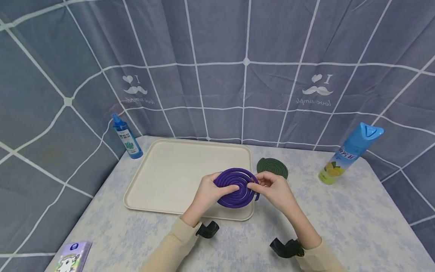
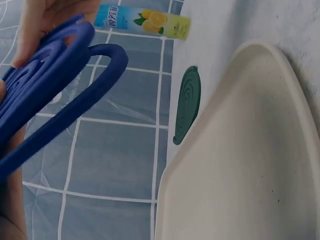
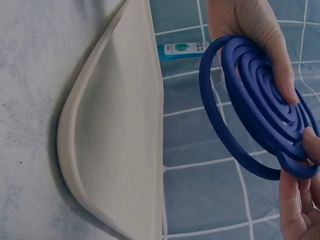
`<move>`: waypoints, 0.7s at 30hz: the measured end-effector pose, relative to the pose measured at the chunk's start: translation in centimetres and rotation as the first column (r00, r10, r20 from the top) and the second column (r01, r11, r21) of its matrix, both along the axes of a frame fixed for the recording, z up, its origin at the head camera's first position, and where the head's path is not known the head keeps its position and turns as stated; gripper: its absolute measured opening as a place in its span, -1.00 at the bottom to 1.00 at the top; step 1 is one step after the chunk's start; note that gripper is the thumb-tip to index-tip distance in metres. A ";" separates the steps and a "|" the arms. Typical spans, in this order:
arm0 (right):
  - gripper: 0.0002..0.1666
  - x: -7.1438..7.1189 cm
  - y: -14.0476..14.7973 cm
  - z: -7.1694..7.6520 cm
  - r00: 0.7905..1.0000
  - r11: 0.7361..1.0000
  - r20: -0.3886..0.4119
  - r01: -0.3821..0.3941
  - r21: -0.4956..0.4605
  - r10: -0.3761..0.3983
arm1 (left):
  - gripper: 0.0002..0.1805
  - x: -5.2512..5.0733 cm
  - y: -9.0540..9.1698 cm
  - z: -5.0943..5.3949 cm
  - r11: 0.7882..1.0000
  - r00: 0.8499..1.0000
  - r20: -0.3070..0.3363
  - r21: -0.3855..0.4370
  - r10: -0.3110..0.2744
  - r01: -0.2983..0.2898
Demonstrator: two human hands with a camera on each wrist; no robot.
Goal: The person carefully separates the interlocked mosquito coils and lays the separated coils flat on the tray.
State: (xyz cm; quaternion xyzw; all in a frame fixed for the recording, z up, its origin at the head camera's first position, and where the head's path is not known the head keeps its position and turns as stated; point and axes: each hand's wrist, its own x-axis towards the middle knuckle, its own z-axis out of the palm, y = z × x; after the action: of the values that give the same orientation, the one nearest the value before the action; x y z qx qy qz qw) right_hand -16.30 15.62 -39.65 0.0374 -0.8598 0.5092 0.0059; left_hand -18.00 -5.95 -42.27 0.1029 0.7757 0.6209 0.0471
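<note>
Cream-coloured sleeves (image 1: 170, 245) reach up from the bottom of my head view, and past them both hands grasp a purple spiral disc of thick, rubbery-looking cord (image 1: 240, 182), held clear above the near right corner of a cream rectangular tray (image 1: 183, 170). I see the left hand (image 1: 209, 192) gripping one side, thumb across the face, while the right hand (image 1: 273, 189) pinches the outer strand. As I judge it, the coiling is mostly done: the inner turns nest with narrow gaps, but the outermost loop stands away and its tip pokes out untucked, so that part seems left to close. Flat on the mottled pale counter (image 1: 340, 226), a dark green spiral disc (image 1: 272, 166) lies just beside the tray. The purple cord looks matte, smooth and probably pliable; my wrist views render it bluer.
</note>
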 end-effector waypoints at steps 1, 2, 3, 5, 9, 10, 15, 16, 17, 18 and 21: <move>-0.75 0.0 0.0 -0.1 1.000 1.000 0.001 -0.006 -0.003 0.006 | -0.52 0.0 0.0 0.0 1.000 1.000 -0.008 -0.008 -0.005 0.005; -0.75 0.0 0.1 -0.1 1.000 1.000 0.001 -0.008 -0.009 0.008 | -0.52 0.0 0.0 0.0 1.000 1.000 -0.012 -0.011 -0.007 0.007; -0.75 0.0 0.1 -0.2 1.000 1.000 0.002 -0.010 -0.020 0.010 | -0.52 0.1 0.1 0.1 1.000 1.000 -0.015 -0.013 -0.008 0.008; -0.75 0.0 0.2 -0.3 1.000 0.999 0.006 -0.013 -0.040 0.013 | -0.52 0.2 0.1 0.1 1.000 1.000 -0.013 -0.012 -0.005 0.005; -0.73 0.0 0.2 -0.4 1.000 0.997 0.003 -0.006 -0.080 0.007 | -0.51 0.2 0.3 0.1 1.000 1.000 -0.005 0.012 0.012 -0.012; -0.72 0.0 0.2 -0.4 1.000 0.995 0.003 -0.004 -0.096 0.005 | -0.50 0.1 0.4 0.0 0.999 1.000 0.000 0.021 0.025 -0.025; -0.71 0.0 -0.1 -0.7 0.999 0.979 0.025 0.025 -0.204 -0.020 | -0.50 0.2 0.9 -0.2 0.990 0.994 0.014 0.095 0.107 -0.108; -0.71 0.0 -0.2 -0.8 0.999 0.972 0.039 0.036 -0.234 -0.028 | -0.49 0.2 0.9 -0.2 0.987 0.992 0.018 0.106 0.123 -0.124; -0.71 0.0 -0.3 -0.9 0.998 0.963 0.056 0.051 -0.263 -0.038 | -0.48 0.3 1.0 -0.3 0.984 0.991 0.012 0.116 0.133 -0.133; -0.71 0.0 -0.4 -1.0 0.996 0.954 0.076 0.069 -0.290 -0.049 | -0.46 0.3 1.1 -0.3 0.982 0.990 0.005 0.124 0.141 -0.140; -0.71 0.1 -0.6 -1.2 0.989 0.922 0.125 0.117 -0.369 -0.075 | -0.44 0.5 1.4 -0.4 0.977 0.988 0.006 0.147 0.155 -0.154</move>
State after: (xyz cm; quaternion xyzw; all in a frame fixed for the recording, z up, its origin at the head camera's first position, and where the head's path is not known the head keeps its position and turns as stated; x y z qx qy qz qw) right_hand -16.25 15.01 -40.87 -0.0343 -0.7463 0.6646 -0.0087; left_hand -17.52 -4.60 -42.66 0.0474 0.7335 0.6779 -0.0113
